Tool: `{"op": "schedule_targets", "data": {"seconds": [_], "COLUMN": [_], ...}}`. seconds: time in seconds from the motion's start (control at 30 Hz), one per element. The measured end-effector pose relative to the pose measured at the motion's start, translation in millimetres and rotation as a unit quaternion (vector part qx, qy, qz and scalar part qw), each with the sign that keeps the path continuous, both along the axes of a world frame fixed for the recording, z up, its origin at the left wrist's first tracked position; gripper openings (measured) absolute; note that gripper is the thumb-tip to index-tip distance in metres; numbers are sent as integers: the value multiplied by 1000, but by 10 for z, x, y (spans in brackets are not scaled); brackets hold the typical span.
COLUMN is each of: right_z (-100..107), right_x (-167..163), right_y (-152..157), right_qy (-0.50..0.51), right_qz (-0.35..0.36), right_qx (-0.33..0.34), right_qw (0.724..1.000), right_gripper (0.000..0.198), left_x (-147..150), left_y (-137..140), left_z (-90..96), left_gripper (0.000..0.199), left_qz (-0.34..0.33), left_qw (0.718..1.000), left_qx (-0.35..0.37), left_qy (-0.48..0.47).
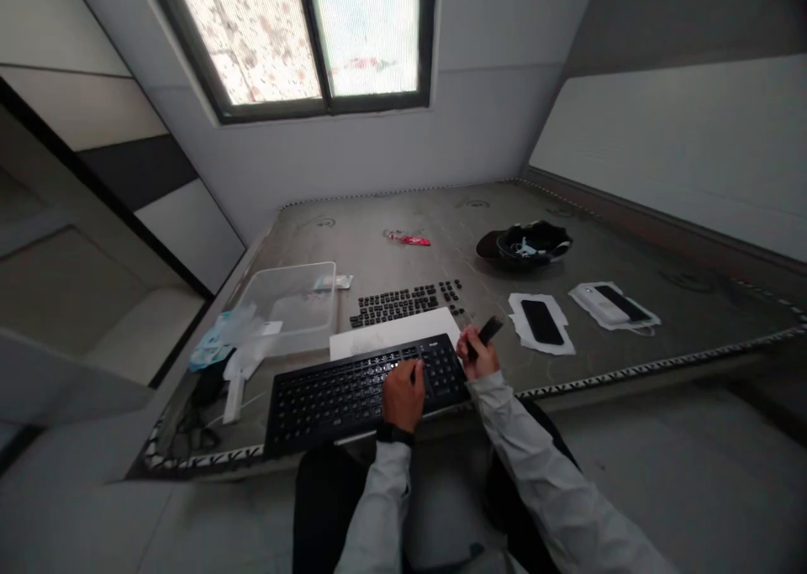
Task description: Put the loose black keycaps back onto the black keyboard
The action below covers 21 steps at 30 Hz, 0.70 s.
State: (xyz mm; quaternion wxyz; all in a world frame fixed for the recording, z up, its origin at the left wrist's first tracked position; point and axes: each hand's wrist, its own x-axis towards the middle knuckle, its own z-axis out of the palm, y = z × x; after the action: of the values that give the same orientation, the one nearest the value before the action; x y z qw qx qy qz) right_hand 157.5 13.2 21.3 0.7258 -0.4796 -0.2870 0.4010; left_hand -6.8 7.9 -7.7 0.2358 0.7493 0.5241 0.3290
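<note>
Hands work at the near edge of a grey table [630, 246]. The left hand [403, 395] rests palm down on the black keyboard [334, 393], fingers curled onto the keys near its right half; whether it pinches anything there is too small to tell. The right hand [477, 355] sits just beside the keyboard's right end, closed around a small dark tool [490, 330] that sticks up and to the right out of the fist. Behind the keyboard lies a white sheet [394, 334], and beyond that, rows of loose black keycaps [403, 301] are laid out on the table. A clear plastic tub [293, 305] stands to the left of them, with crumpled wrappers [230, 339] beside it. To the right, a black phone [542, 322] lies on a white cloth, and a white device [609, 305] lies on another cloth farther right. A dark cap [526, 244] sits well behind them, and a small red packet [409, 239] lies near the table's far side.
</note>
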Motion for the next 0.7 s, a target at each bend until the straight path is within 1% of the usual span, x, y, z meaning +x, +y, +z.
{"op": "schedule_targets", "data": {"seconds": [0.1, 0.2, 0.27, 0.33, 0.43, 0.53, 0.7], "right_z": [-57, -125, -183, -247, -322, -334, -276], "right_x": [-160, -209, -201, -183, -159, -130, -50], "right_y": [-344, -701, -918, -1097, -1286, -1421, -1643], "right_qy": [52, 69, 80, 78, 87, 140, 179], "right_qz": [-16, -19, -22, -25, -46, -61, -15], "right_qx": [12, 20, 17, 10, 9, 6, -6], "right_qw": [998, 997, 996, 997, 995, 988, 984], "right_gripper": [50, 48, 47, 44, 45, 52, 50], "left_x": [5, -8, -33, -69, -116, -137, -144], "left_y": [27, 31, 25, 30, 74, 135, 221], "left_z": [4, 11, 0, -28, -88, -161, -282], "left_gripper": [29, 19, 22, 26, 27, 27, 27], "left_qz": [-17, -47, -63, -83, -101, -98, -93], "left_qw": [1000, 998, 997, 996, 994, 995, 995], "left_qx": [7, 0, -6, -14, -20, -22, -25], "left_qy": [18, 43, 52, 42, 26, 20, 14]}}
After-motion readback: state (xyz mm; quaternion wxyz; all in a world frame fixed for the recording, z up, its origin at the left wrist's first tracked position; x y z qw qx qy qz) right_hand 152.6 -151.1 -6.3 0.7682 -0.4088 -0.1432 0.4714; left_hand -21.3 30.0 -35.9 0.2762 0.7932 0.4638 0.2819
